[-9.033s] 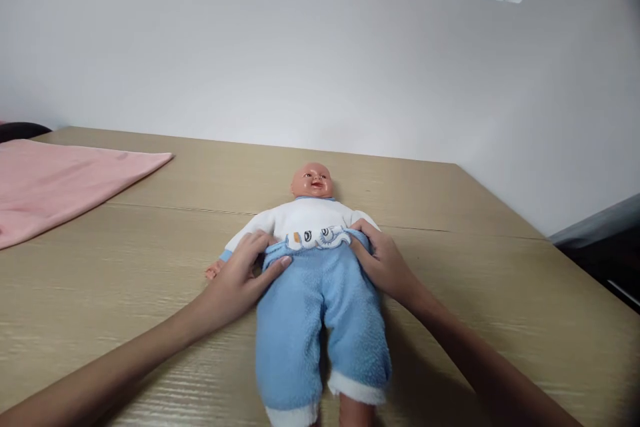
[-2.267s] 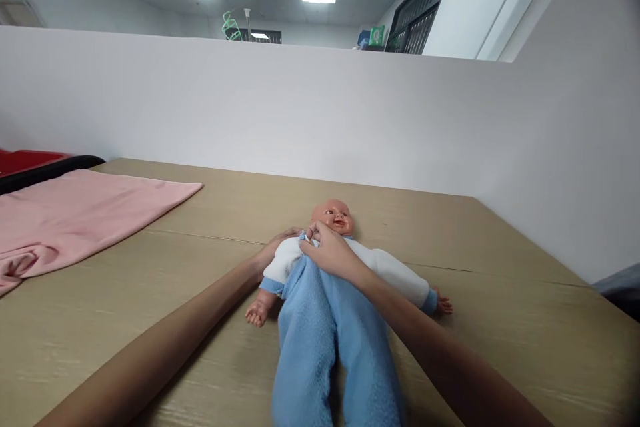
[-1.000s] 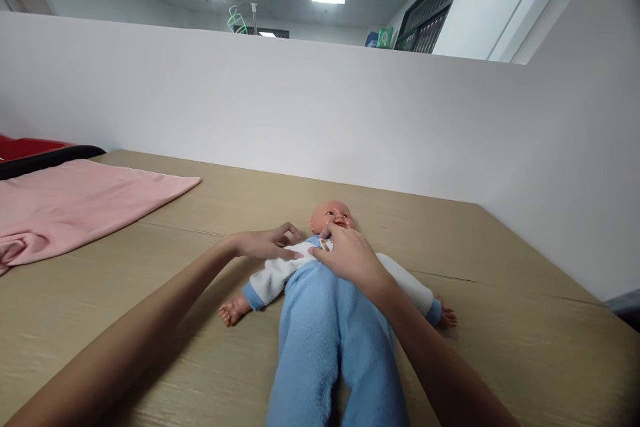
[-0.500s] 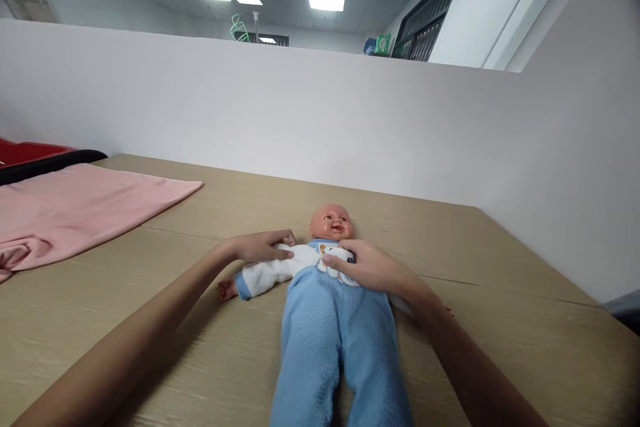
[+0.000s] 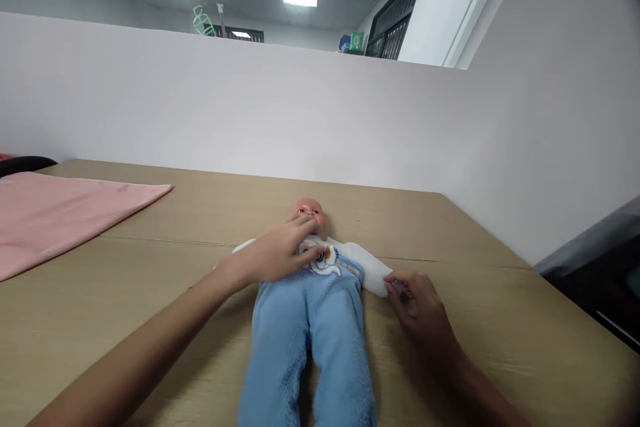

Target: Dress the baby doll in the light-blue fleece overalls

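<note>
Doll [image 5: 310,280] lies under flat left hand [image 5: 277,257]; right hand [image 5: 417,307] pinches its sleeve [image 5: 373,273].

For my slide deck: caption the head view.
Left hand rests on the doll's chest; right hand pinches its sleeve cuff.

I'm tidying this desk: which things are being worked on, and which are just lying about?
In use:
- doll, lying on its back
- white top, its sleeve end pinched by the right hand
- blue trousers
- left hand, resting on the doll's chest

Lying about:
- pink cloth, far left on the table
</note>
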Motion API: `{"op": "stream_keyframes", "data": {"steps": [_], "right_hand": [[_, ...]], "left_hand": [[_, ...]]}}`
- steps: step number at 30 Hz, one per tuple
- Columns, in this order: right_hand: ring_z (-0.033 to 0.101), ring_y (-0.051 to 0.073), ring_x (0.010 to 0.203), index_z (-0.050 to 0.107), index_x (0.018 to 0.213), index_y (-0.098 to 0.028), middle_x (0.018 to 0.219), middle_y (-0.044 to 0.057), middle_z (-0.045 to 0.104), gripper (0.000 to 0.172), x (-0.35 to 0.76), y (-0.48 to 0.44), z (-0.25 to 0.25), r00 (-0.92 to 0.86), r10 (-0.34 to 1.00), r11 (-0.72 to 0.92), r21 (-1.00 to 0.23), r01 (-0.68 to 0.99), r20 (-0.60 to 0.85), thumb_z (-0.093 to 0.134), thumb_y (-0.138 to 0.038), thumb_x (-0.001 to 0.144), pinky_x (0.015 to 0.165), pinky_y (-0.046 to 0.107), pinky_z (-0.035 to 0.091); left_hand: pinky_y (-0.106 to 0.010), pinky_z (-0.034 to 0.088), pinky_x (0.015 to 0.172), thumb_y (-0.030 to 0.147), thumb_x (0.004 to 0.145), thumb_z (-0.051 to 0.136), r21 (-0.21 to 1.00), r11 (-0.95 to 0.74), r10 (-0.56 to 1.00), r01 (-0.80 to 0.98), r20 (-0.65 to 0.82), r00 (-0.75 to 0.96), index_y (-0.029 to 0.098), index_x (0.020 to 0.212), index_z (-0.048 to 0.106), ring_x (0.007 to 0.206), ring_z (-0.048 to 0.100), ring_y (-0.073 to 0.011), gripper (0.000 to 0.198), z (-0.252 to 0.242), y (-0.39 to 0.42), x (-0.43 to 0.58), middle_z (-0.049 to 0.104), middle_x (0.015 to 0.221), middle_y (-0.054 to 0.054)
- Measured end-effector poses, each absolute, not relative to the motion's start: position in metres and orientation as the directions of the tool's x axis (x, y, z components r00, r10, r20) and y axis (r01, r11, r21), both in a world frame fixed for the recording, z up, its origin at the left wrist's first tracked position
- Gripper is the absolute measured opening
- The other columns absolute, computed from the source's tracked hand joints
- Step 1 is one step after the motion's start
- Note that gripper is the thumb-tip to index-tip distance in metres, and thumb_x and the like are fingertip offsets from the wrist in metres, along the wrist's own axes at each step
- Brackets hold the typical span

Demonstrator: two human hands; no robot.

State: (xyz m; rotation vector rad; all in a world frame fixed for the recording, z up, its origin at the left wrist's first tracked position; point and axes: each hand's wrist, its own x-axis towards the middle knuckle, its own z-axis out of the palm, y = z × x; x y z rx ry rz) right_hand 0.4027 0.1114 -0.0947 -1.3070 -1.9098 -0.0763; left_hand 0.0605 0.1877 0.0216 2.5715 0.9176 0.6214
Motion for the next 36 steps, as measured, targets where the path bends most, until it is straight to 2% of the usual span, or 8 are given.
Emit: {"op": "stream_keyframes", "data": {"steps": [4,7,11,15,20,25,30,36], "right_hand": [[0.063,0.036,0.126,0.058,0.143,-0.025,0.137,0.014,0.069,0.050,0.426,0.123,-0.107,-0.229,0.760,0.484,-0.294,0.824,0.609,0.072,-0.037,0.098,0.109,0.057,0.050],[0.062,0.035,0.134,0.051,0.153,-0.027,0.147,0.014,0.066,0.067,0.435,0.123,-0.110,-0.278,0.835,0.492,-0.420,0.762,0.475,0.078,-0.040,0.093,0.113,0.056,0.053],[0.073,0.031,0.121,0.061,0.140,-0.029,0.136,0.010,0.074,0.054,0.434,0.118,-0.103,-0.126,0.922,0.356,-0.672,0.649,0.366,0.080,-0.042,0.091,0.105,0.049,0.060],[0.074,0.029,0.116,0.066,0.131,-0.028,0.131,0.010,0.075,0.058,0.421,0.124,-0.081,0.111,0.909,0.306,-0.822,0.480,0.403,0.088,-0.049,0.082,0.103,0.045,0.061],[0.075,0.026,0.105,0.065,0.120,-0.025,0.118,0.009,0.075,0.055,0.387,0.145,-0.057,0.125,0.873,0.380,-0.819,0.430,0.471,0.092,-0.046,0.077,0.097,0.041,0.062],[0.075,0.025,0.098,0.065,0.117,-0.025,0.108,0.005,0.076,0.041,0.352,0.145,-0.068,-0.066,0.840,0.492,-0.703,0.513,0.539,0.082,-0.025,0.080,0.091,0.040,0.063],[0.073,0.029,0.124,0.060,0.144,-0.028,0.138,0.010,0.073,0.050,0.351,0.127,-0.072,-0.191,0.868,0.490,-0.729,0.478,0.459,0.072,-0.032,0.096,0.108,0.046,0.059],[0.057,0.029,0.149,0.053,0.158,-0.032,0.166,0.009,0.056,0.057,0.355,0.123,-0.073,-0.196,0.931,0.355,-0.886,0.297,0.307,0.063,-0.049,0.105,0.126,0.052,0.046]], "left_hand": [[-0.046,0.048,0.105,0.040,0.105,0.062,0.313,-0.762,0.639,0.567,0.218,0.738,0.019,0.120,0.070,0.121,0.065,-0.0328,0.027,0.006,0.195,0.123,0.075,0.123,-0.013],[-0.041,0.050,0.089,0.035,0.100,0.072,0.302,-0.767,0.623,0.565,0.142,0.769,0.017,0.112,0.074,0.107,0.072,-0.0330,0.022,-0.009,0.209,0.142,0.080,0.111,-0.013],[-0.034,0.049,0.082,0.037,0.105,0.066,0.350,-0.801,0.563,0.486,0.164,0.810,0.021,0.117,0.071,0.099,0.075,-0.0266,0.021,-0.018,0.214,0.140,0.081,0.110,-0.008],[-0.031,0.049,0.084,0.041,0.111,0.054,0.462,-0.824,0.486,0.328,0.278,0.828,0.025,0.125,0.066,0.099,0.074,-0.0233,0.024,-0.022,0.210,0.133,0.079,0.110,-0.006],[-0.030,0.049,0.089,0.044,0.111,0.052,0.460,-0.872,0.382,0.165,0.433,0.817,0.023,0.123,0.070,0.100,0.072,-0.0222,0.030,-0.025,0.207,0.126,0.077,0.109,-0.008],[-0.033,0.051,0.091,0.045,0.107,0.060,0.521,-0.850,0.421,0.078,0.582,0.696,0.022,0.115,0.076,0.099,0.072,-0.0235,0.030,-0.029,0.205,0.123,0.079,0.103,-0.009],[-0.030,0.055,0.083,0.043,0.100,0.072,0.715,-0.693,0.533,-0.095,0.596,0.600,0.017,0.103,0.076,0.091,0.075,-0.0209,0.027,-0.031,0.210,0.130,0.081,0.102,-0.010],[-0.031,0.057,0.084,0.040,0.097,0.077,0.751,-0.614,0.485,-0.242,0.601,0.635,0.015,0.100,0.076,0.092,0.076,-0.0222,0.025,-0.030,0.208,0.130,0.082,0.101,-0.011]]}}
